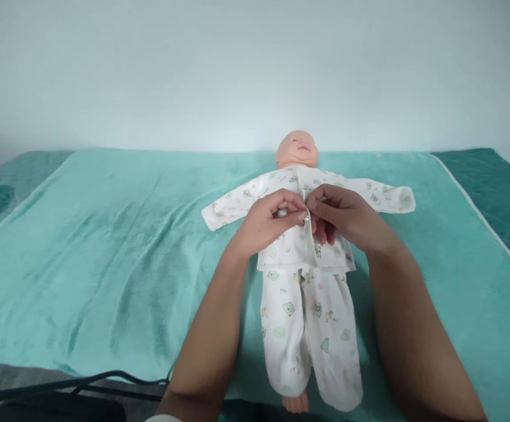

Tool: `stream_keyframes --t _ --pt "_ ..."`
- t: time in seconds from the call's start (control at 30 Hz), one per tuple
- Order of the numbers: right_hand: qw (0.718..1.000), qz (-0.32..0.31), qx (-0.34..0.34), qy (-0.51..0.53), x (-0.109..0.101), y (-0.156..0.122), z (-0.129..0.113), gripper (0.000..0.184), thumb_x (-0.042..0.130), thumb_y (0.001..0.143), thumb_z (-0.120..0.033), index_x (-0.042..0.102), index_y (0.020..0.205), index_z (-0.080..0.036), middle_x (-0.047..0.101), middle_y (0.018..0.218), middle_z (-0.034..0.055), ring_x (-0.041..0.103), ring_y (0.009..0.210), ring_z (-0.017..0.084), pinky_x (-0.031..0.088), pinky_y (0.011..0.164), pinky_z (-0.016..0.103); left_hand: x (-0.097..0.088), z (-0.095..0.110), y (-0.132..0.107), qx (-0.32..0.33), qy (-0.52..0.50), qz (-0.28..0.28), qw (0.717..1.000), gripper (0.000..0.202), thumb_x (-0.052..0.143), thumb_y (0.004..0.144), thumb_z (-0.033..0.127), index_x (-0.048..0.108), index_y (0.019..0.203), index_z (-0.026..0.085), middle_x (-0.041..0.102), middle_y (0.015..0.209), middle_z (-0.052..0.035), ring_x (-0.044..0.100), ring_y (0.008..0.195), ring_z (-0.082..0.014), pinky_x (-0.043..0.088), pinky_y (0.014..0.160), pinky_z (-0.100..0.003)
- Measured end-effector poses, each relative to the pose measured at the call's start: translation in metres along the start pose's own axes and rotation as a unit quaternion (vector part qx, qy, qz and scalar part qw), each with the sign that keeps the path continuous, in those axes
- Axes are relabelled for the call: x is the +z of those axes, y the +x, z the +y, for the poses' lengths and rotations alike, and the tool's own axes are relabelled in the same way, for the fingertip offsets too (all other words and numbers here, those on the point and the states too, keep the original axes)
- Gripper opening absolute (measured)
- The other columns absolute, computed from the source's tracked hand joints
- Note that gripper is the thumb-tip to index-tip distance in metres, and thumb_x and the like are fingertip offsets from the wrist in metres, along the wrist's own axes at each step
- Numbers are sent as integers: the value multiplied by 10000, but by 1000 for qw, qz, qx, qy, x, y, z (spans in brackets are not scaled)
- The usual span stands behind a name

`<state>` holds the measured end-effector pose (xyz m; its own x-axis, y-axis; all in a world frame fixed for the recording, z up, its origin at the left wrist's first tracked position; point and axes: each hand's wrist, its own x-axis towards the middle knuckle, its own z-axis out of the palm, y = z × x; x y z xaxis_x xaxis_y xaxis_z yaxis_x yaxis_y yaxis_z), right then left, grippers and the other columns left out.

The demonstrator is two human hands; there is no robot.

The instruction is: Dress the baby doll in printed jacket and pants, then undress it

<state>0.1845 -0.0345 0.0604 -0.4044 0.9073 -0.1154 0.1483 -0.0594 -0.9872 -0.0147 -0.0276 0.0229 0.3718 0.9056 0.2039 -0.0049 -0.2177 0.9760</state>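
A baby doll [296, 150] lies on its back, head toward the wall, in a white printed jacket [276, 255] and matching trousers [285, 328]. Both sleeves stretch out sideways, and one bare foot [296, 403] pokes from the left trouser leg. Over the doll's chest, my left hand [276, 217] pinches the jacket's front edge, thumb and forefinger beside a small shiny fastener [306, 218]. My right hand [336, 211] meets it from the other side, fingertips closed on the opposite front edge. Below my hands the jacket front hangs slightly apart.
A turquoise blanket [83, 252] with some folds covers the table, over a darker green cloth [488, 181]. A pale wall [237, 70] rises behind. Black cables [70, 384] run at the lower left, above a dark object [57, 407] at the bottom edge.
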Motion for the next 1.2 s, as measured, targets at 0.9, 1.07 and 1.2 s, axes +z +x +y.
stream_keyframes --t 0.9,1.07,1.2 --pt "998 -62 -28 -15 -4 -2 2 184 644 981 -393 598 1048 -228 736 738 5 685 569 130 468 463 200 -5 -4 1 8 -64 -31 997 219 758 865 319 569 877 209 579 822 19 574 753 -107 452 696 -262" --pt "997 -68 -29 -16 -5 -2 2 215 652 977 -415 599 1068 -227 747 746 14 695 587 138 484 477 209 -8 -4 0 7 -76 -52 996 163 722 895 308 590 904 212 617 838 13 596 794 -114 472 746 -271" --pt "997 -69 -24 -17 -5 -2 1 192 641 985 -395 594 1068 -228 747 745 14 694 592 136 485 480 206 -11 -1 1 9 -53 -77 996 128 675 926 319 600 940 216 648 879 -4 623 860 -137 490 796 -298"
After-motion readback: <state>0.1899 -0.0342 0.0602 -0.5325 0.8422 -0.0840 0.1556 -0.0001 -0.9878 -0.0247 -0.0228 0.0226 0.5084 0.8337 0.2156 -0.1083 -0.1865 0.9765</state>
